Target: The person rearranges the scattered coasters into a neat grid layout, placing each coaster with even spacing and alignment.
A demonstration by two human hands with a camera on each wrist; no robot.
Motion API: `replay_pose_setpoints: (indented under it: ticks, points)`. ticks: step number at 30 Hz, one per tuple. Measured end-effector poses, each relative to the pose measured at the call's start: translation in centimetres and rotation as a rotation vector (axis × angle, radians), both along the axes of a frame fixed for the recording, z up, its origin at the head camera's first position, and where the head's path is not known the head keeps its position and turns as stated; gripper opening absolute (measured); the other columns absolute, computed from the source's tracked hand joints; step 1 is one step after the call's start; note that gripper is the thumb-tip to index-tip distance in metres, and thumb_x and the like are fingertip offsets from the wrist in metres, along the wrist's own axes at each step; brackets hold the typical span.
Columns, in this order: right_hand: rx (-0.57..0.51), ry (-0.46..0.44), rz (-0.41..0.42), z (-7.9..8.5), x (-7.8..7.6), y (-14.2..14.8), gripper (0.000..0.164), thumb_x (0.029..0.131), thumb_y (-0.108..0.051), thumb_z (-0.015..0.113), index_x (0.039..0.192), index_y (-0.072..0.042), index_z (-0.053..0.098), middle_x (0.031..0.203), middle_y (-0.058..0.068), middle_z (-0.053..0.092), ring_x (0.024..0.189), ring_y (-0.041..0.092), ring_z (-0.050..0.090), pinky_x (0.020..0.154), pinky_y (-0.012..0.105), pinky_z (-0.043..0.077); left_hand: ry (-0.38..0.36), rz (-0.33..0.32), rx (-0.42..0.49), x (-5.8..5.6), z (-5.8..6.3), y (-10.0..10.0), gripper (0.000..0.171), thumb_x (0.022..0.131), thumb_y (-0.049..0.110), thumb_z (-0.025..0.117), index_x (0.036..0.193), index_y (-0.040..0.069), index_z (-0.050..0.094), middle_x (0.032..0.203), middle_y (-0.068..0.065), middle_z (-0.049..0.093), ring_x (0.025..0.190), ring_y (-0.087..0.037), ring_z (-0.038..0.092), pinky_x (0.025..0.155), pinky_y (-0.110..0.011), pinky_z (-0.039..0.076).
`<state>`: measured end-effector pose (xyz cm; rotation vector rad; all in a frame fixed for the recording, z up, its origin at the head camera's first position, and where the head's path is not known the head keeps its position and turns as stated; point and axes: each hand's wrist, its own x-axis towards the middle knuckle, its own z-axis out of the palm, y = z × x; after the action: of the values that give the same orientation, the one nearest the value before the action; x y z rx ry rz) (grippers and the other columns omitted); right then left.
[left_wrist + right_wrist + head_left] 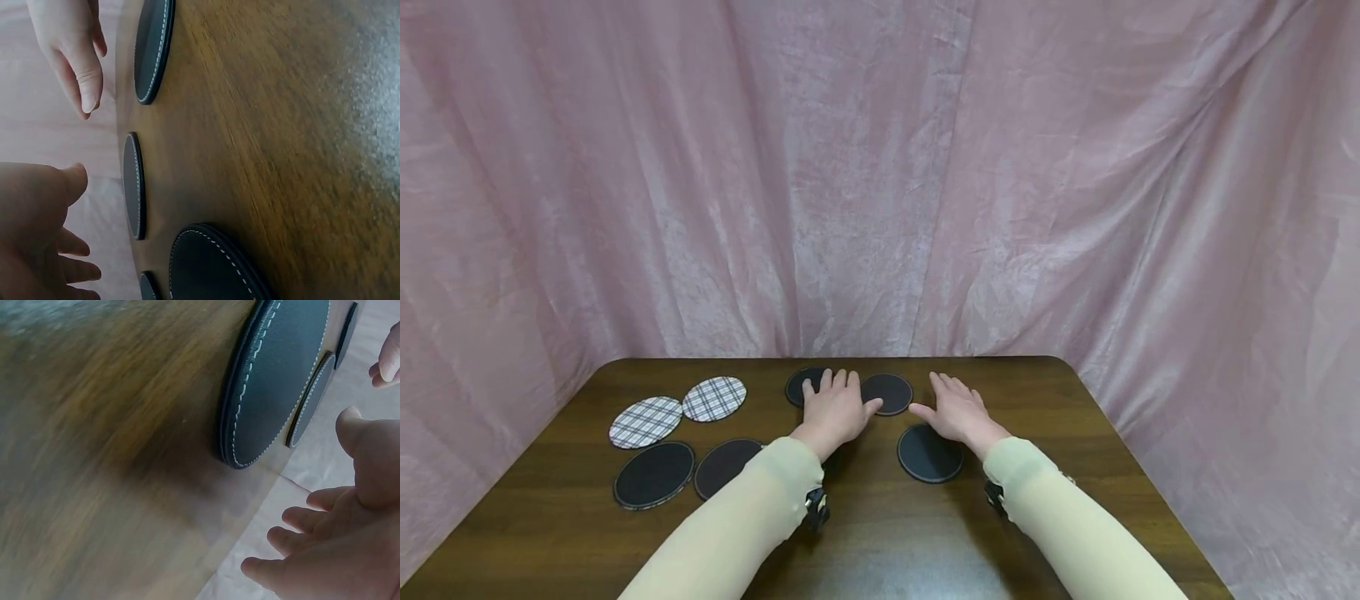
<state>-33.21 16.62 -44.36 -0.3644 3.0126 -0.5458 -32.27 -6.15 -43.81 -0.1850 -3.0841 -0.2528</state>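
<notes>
the round black coaster (928, 458) lies below and inward of the right hand (957, 410), farther from the left hand (837, 408), both unclenched and empty.

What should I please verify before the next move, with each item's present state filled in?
1. Left grip holding nothing: ok.
2. Right grip holding nothing: ok, fingers spread.
3. Rightmost disc flat on the table: ok.
4. Disc past the left grip fully visible in the head view: not ok, the grip covers part.
5. Plaid discs apart: cannot tell, their edges meet or nearly do.
6. Rightmost disc's underside: cannot tell, hidden.
</notes>
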Motion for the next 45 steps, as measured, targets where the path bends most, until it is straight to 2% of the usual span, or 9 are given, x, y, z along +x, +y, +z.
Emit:
replay_pose_setpoints:
  ticks: [9, 15, 17, 22, 24, 30, 36, 38, 45]
  points:
    - [-0.018, -0.014, 0.015, -0.3, -1.0, -0.7, 0.081, 0.113, -0.048, 0.060, 0.169, 0.004, 0.034, 0.173, 0.027, 0.036, 0.161, 0.047, 0.031, 0.127, 0.069, 0.023, -0.024, -0.002, 0.003, -0.7, -0.2, -0.1, 0.075, 0.113, 0.058, 0.056, 0.164, 0.004, 0.050, 0.170, -0.020, 0.045, 0.162, -0.045, 0.031, 0.125, -0.075, 0.020]
    - [-0.034, -0.059, -0.002, -0.1, -0.8, -1.5, 0.077, 0.114, -0.046, 0.060, 0.168, 0.005, 0.038, 0.173, 0.026, 0.038, 0.161, 0.044, 0.033, 0.128, 0.064, 0.026, -0.022, 0.008, 0.030, -0.9, -0.9, -0.3, 0.068, 0.113, 0.055, 0.057, 0.159, 0.005, 0.057, 0.168, -0.020, 0.047, 0.161, -0.044, 0.033, 0.125, -0.073, 0.022]
    - [-0.031, -0.052, -0.011, -0.2, -1.0, -1.6, 0.075, 0.113, -0.045, 0.062, 0.164, 0.007, 0.043, 0.169, 0.028, 0.043, 0.158, 0.046, 0.038, 0.126, 0.063, 0.031, -0.021, 0.008, 0.047, -1.0, -1.3, -0.3, 0.065, 0.113, 0.052, 0.059, 0.157, 0.004, 0.060, 0.167, -0.021, 0.048, 0.160, -0.045, 0.034, 0.125, -0.073, 0.023]
    - [-0.029, -0.037, -0.020, -0.6, -1.3, -2.0, 0.071, 0.112, -0.044, 0.064, 0.157, 0.010, 0.052, 0.161, 0.032, 0.050, 0.151, 0.048, 0.047, 0.121, 0.060, 0.040, 0.009, -0.001, 0.086, -2.7, -3.9, -0.6, 0.065, 0.109, 0.053, 0.065, 0.149, 0.002, 0.066, 0.163, -0.025, 0.051, 0.158, -0.049, 0.036, 0.121, -0.079, 0.023]
    - [-0.024, -0.039, -0.022, -0.6, -1.3, -2.2, 0.070, 0.112, -0.044, 0.063, 0.156, 0.009, 0.053, 0.160, 0.031, 0.052, 0.150, 0.048, 0.048, 0.121, 0.060, 0.041, 0.008, 0.003, 0.090, -3.0, -4.3, -0.7, 0.064, 0.109, 0.053, 0.067, 0.147, 0.002, 0.068, 0.163, -0.026, 0.051, 0.158, -0.050, 0.036, 0.121, -0.080, 0.022]
    - [0.006, -0.025, -0.030, -0.4, -1.9, -2.8, 0.065, 0.111, -0.046, 0.066, 0.152, 0.004, 0.061, 0.154, 0.026, 0.057, 0.144, 0.046, 0.052, 0.114, 0.062, 0.046, -0.041, 0.030, 0.065, -1.7, -2.2, -0.1, 0.057, 0.109, 0.047, 0.068, 0.146, 0.004, 0.070, 0.166, -0.023, 0.049, 0.161, -0.046, 0.033, 0.125, -0.074, 0.021]
    - [0.041, 0.024, -0.036, -2.6, -4.2, -2.6, 0.064, 0.109, -0.054, 0.066, 0.142, 0.000, 0.070, 0.139, 0.023, 0.061, 0.130, 0.046, 0.056, 0.101, 0.064, 0.052, -0.033, 0.022, 0.060, -1.9, -2.1, 0.2, 0.057, 0.107, 0.047, 0.072, 0.144, 0.003, 0.071, 0.164, -0.025, 0.051, 0.160, -0.047, 0.034, 0.125, -0.075, 0.021]
    - [0.056, 0.015, -0.041, -2.7, -4.3, -2.8, 0.062, 0.108, -0.054, 0.067, 0.140, -0.001, 0.072, 0.136, 0.022, 0.061, 0.128, 0.045, 0.056, 0.100, 0.063, 0.052, -0.032, 0.020, 0.062, -2.0, -2.1, 0.2, 0.058, 0.106, 0.047, 0.074, 0.144, 0.003, 0.071, 0.163, -0.025, 0.051, 0.160, -0.047, 0.034, 0.125, -0.075, 0.021]
    - [0.046, -0.045, -0.058, -0.5, -2.8, -3.6, 0.050, 0.108, -0.042, 0.072, 0.137, -0.002, 0.075, 0.129, 0.019, 0.062, 0.123, 0.040, 0.055, 0.102, 0.061, 0.050, -0.015, 0.030, 0.068, -2.4, -2.3, 0.6, 0.060, 0.100, 0.044, 0.083, 0.139, 0.000, 0.072, 0.155, -0.028, 0.056, 0.155, -0.050, 0.038, 0.124, -0.076, 0.022]
